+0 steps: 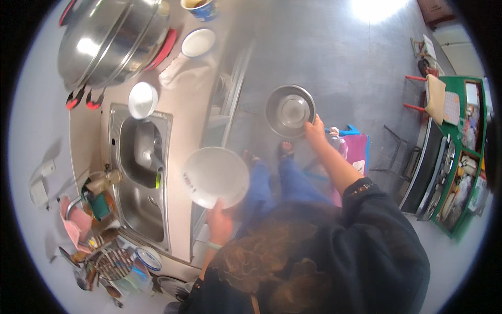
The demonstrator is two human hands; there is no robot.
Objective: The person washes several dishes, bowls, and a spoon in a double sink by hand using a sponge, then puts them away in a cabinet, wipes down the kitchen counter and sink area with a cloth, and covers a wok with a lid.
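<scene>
My left hand [219,223] grips the near rim of a wide white dish [216,176] with small markings on its edge, just past the counter's edge. Farther right, my right hand [315,131] holds a round stainless steel bowl [291,111] by its rim, over the grey floor. Both insides face up to the camera, and neither shows clear contents. On the counter left of the dish is a double-bowl steel sink [169,157] with a tap. A white bowl [143,100] stands at the sink's far corner.
A large steel steamer pot [113,43], a white cloth [184,70], a small white plate [199,42] and a blue tub [204,11] are at the counter's far end. Utensils and a dish rack crowd the near left. A pink-and-blue item [355,151] stands beside my right forearm; a green shelf [455,231] is far right.
</scene>
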